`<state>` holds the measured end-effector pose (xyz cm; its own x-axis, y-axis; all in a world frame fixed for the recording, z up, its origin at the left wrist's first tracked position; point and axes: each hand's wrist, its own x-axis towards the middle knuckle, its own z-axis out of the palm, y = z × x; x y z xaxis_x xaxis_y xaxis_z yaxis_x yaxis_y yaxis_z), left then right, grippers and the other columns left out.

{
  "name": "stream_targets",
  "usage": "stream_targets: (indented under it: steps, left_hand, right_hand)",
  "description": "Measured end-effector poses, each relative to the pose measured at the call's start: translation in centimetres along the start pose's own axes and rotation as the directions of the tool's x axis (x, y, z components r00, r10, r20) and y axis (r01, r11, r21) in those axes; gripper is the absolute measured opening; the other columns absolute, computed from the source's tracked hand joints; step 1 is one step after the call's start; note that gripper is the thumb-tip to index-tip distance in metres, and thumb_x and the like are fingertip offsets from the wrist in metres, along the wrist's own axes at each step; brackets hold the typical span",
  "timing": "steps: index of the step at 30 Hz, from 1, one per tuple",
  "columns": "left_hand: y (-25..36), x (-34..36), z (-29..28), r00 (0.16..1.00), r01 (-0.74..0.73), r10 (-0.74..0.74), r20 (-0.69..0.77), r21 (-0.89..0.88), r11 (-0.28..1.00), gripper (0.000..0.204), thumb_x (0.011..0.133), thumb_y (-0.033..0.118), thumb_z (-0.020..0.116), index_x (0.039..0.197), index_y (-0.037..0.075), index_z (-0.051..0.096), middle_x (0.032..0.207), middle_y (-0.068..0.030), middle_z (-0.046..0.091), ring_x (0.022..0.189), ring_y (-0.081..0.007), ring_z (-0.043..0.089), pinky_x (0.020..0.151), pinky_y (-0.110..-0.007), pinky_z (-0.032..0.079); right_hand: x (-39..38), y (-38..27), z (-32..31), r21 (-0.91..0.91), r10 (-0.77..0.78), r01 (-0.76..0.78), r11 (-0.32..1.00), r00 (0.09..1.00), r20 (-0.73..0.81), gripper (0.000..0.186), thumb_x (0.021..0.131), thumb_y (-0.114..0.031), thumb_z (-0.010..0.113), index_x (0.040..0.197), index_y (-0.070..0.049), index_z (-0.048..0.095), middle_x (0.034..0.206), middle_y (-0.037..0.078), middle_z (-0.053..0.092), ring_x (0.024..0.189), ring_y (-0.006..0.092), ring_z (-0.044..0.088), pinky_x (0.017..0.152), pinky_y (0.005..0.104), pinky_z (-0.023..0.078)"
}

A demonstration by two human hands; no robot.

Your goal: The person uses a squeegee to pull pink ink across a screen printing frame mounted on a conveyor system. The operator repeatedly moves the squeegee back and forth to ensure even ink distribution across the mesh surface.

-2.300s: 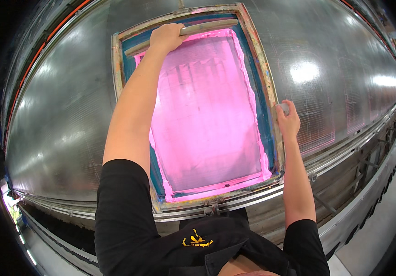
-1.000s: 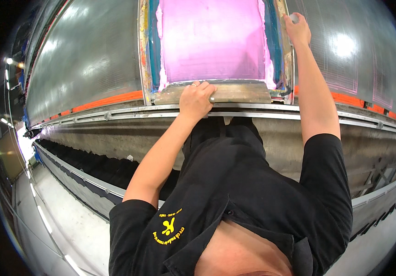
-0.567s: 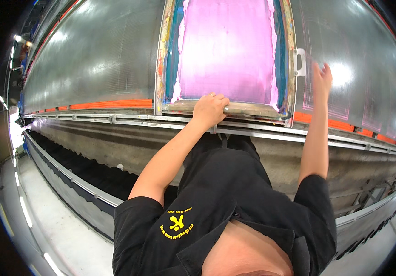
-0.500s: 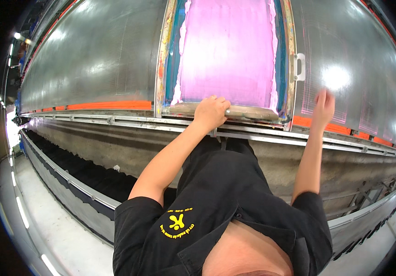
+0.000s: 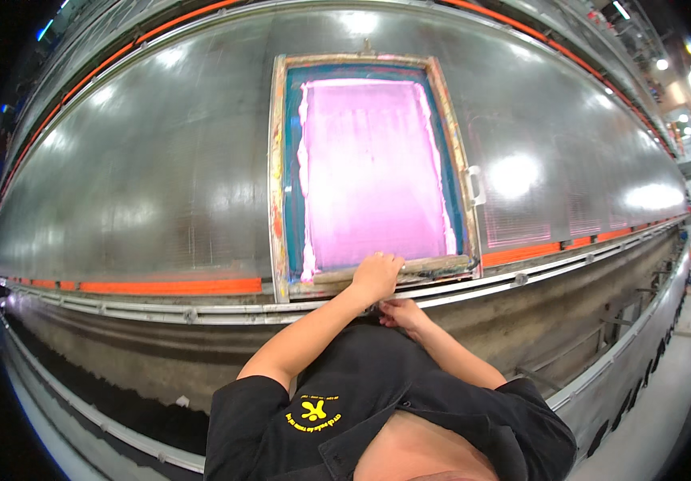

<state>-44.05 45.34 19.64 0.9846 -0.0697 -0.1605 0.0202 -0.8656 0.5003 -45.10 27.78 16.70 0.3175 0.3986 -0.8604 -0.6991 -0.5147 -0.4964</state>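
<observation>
A screen printing frame lies flat on the long dark table, its mesh bordered in teal. Pink ink covers the mesh, with thicker ridges down both sides. Across the near end of the screen rests a wooden squeegee. My left hand is closed over the squeegee near its middle. Just below, in front of my body at the metal rail, my right hand has its fingers curled together; what they grip, if anything, is hidden.
A white handle sticks out from the frame's right side. Along the table's near edge run an orange strip and a metal rail. Faint pink printed lines mark the tabletop on the right. Dark cloth hangs below at left.
My right hand has come from above the table at right down to the rail beside my left hand. The left hand stays on the squeegee. The view has tilted, showing the whole screen.
</observation>
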Motion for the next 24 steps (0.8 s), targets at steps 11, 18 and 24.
stream_targets:
  steps: [11,18,24]
  left_hand:
    - [-0.3,0.8,-0.5,0.995,-0.068,0.072,0.068,-0.065,0.996,0.029,0.083,0.009,0.068,0.112,0.007,0.067,0.104,-0.0148,0.072,0.103,-0.036,0.068,0.083,-0.049,0.055]
    - [0.0,-0.2,-1.6,0.999,-0.048,0.05,0.017,-0.058,0.997,0.026,0.085,0.01,0.064,0.111,0.006,0.067,0.102,-0.0156,0.07,0.099,-0.0376,0.066,0.086,-0.051,0.054]
    - [1.3,0.2,-4.0,0.997,-0.007,0.014,0.076,-0.095,0.995,0.036,0.084,0.011,0.068,0.12,0.009,0.067,0.108,-0.0131,0.069,0.106,-0.0342,0.065,0.087,-0.05,0.054]
  right_hand:
    - [2.0,5.2,0.7,-0.267,-0.251,0.187,0.945,0.94,-0.23,0.026,0.101,-0.022,0.07,0.115,-0.001,0.071,0.089,0.0,0.072,0.072,0.0069,0.058,0.068,0.0256,0.048]
    - [0.6,3.8,1.2,-0.224,-0.228,0.197,0.954,0.967,-0.118,0.022,0.102,-0.023,0.069,0.112,-0.003,0.069,0.088,0.001,0.07,0.074,0.0069,0.059,0.067,0.0266,0.048]
    - [-0.5,2.1,-0.3,-0.263,-0.25,0.243,0.934,0.968,0.007,0.03,0.102,-0.02,0.068,0.12,0.003,0.066,0.093,0.007,0.073,0.081,0.0098,0.067,0.074,0.0283,0.053]
